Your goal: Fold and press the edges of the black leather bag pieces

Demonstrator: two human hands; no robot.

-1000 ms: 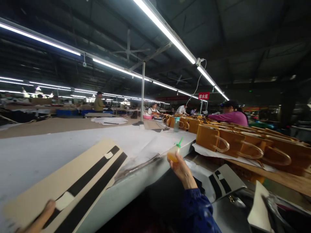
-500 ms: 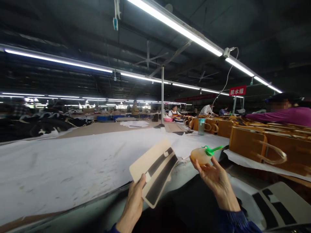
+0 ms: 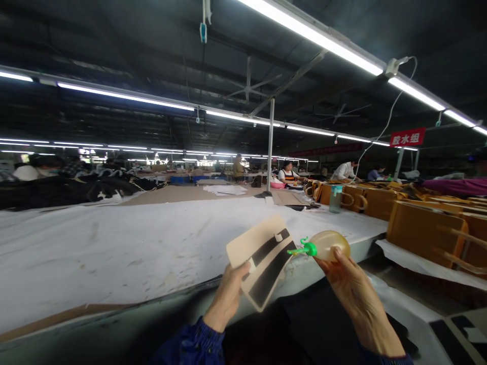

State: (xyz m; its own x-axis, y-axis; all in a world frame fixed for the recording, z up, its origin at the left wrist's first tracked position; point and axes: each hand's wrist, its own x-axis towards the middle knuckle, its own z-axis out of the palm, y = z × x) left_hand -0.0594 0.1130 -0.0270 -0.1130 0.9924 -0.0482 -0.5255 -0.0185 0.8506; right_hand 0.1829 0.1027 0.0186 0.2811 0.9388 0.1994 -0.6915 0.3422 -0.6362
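My left hand (image 3: pixel 228 295) grips the lower left edge of a flat beige panel (image 3: pixel 249 243) with dark strips across it, thumb on top. The panel is tilted above the near edge of the table. In my right hand (image 3: pixel 350 289) is a squeeze bottle (image 3: pixel 330 245) with a yellowish content and a green nozzle cap (image 3: pixel 310 248). Its nozzle points left, at the right edge of the panel; whether the tip touches it I cannot tell. Dark material lies below my hands.
A white-covered table (image 3: pixel 133 243) stretches ahead. Brown bags (image 3: pixel 422 230) with handles stand in rows at right, behind a teal-lidded drink bottle (image 3: pixel 335 199). Another beige panel with dark strips (image 3: pixel 452 342) lies at lower right. A metal post (image 3: pixel 270 147) rises from the table; people work farther back.
The squeeze bottle has turned in my right hand: its green nozzle pointed right and now points left toward the panel. The view has swung left, so both hands appear farther right.
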